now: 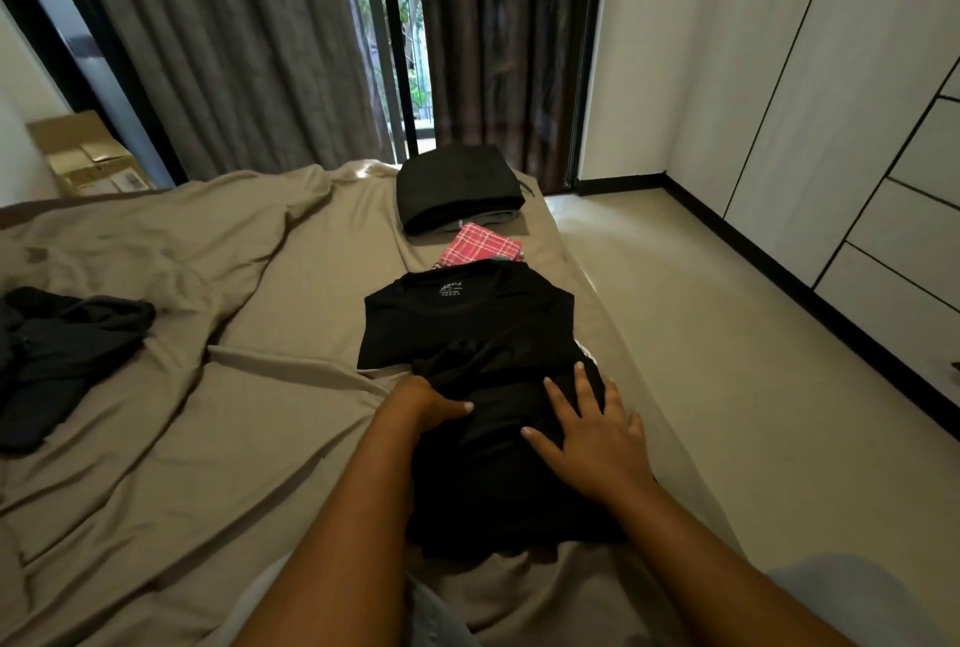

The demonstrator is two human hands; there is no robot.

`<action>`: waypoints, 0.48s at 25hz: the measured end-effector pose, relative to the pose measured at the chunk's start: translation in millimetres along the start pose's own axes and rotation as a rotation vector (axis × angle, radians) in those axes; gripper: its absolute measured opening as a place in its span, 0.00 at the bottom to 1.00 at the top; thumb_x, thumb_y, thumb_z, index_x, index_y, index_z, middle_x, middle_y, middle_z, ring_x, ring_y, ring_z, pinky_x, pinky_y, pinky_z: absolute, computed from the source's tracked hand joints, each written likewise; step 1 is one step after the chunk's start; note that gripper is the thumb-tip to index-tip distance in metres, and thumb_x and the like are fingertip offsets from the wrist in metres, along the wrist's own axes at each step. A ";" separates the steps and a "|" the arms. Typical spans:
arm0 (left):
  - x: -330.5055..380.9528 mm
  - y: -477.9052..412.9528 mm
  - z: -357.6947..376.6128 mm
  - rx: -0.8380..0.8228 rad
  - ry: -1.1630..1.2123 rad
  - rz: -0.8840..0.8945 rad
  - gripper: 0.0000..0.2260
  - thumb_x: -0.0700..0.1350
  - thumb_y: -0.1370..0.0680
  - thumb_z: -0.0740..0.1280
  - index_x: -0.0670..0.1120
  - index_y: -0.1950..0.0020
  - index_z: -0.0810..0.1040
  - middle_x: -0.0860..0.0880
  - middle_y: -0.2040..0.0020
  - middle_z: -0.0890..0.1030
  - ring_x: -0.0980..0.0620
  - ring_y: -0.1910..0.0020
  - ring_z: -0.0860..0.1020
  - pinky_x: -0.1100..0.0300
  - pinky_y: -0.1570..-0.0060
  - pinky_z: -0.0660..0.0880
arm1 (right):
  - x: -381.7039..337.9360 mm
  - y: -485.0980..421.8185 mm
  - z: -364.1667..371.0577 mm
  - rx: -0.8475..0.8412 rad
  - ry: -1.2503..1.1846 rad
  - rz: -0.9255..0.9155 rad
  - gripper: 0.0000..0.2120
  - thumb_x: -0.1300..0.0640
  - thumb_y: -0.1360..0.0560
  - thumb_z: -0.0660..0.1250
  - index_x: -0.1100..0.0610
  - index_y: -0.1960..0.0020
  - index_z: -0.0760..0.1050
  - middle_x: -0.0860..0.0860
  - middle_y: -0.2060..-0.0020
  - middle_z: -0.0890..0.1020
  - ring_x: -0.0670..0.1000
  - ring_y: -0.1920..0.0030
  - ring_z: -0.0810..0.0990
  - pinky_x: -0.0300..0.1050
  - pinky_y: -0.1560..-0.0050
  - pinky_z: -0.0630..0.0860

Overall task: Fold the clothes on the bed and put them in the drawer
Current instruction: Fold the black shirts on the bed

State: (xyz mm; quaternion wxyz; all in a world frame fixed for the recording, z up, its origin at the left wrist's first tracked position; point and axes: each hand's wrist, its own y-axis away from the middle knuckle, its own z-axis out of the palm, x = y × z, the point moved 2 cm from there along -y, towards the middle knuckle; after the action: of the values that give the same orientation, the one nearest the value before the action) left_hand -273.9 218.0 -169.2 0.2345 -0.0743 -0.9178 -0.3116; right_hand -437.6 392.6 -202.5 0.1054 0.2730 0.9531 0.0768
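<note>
- Clothes heap (67,350), one dark crumpled pile, lies at the far left of the bed (208,438), well apart from the other clothes.
- One cardboard box (88,158) sits behind the bed on the left. Its top looks closed, so what is in it cannot be seen.
- Left hand (431,402) holds the left edge of the black T-shirt (467,324). The thumb lies on top and the other fingers are hidden under the cloth.
- One black T-shirt lies near the bed's right edge, neck away from the person, with its lower part folded up.
- One folded dark stack (457,189) sits at the far end of the bed.
- One pink checked cloth (480,246) lies between that stack and the T-shirt, partly under the collar.
- Right hand (592,438) rests flat on the T-shirt with its fingers spread wide.
- White drawers (909,241) are in the wall unit on the far right. All that show are closed, and the picture edge cuts them off, so they cannot be counted.
</note>
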 end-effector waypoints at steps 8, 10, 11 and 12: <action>17.8 36.1 -9.5 -0.159 0.766 0.211 0.23 0.45 0.28 0.77 0.42 0.36 0.75 0.41 0.44 0.83 0.41 0.48 0.84 0.45 0.50 0.83 | -49.0 38.9 -33.3 -0.122 -0.434 -0.233 0.52 0.15 0.36 0.45 0.39 0.18 0.45 0.46 0.18 0.44 0.52 0.18 0.39 0.57 0.20 0.40; 26.1 49.1 -11.0 -0.264 0.852 0.322 0.23 0.45 0.26 0.76 0.44 0.34 0.75 0.42 0.43 0.84 0.43 0.46 0.85 0.46 0.49 0.83 | -70.2 49.8 -53.2 -0.222 -0.889 -0.272 0.44 0.19 0.33 0.55 0.33 0.22 0.53 0.41 0.23 0.61 0.51 0.19 0.55 0.52 0.22 0.57; 29.5 56.5 -12.0 -0.300 0.860 0.359 0.22 0.45 0.25 0.76 0.45 0.34 0.75 0.43 0.43 0.84 0.45 0.47 0.85 0.47 0.51 0.83 | -74.7 48.8 -63.3 -0.217 -1.036 -0.232 0.41 0.24 0.30 0.61 0.36 0.22 0.56 0.40 0.28 0.66 0.52 0.22 0.61 0.48 0.27 0.64; 31.7 63.9 -12.3 -0.333 0.859 0.383 0.21 0.45 0.24 0.75 0.46 0.34 0.74 0.43 0.45 0.84 0.48 0.50 0.85 0.49 0.53 0.82 | -75.9 45.8 -72.0 -0.182 -1.069 -0.188 0.41 0.29 0.28 0.66 0.41 0.21 0.57 0.41 0.30 0.68 0.52 0.23 0.65 0.46 0.31 0.68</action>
State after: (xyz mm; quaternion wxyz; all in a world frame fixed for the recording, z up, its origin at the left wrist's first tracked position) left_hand -279.0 261.0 -111.2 0.6294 -0.1428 -0.6458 -0.4079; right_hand -369.1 383.9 -111.6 0.6045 0.1776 0.7766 -0.0002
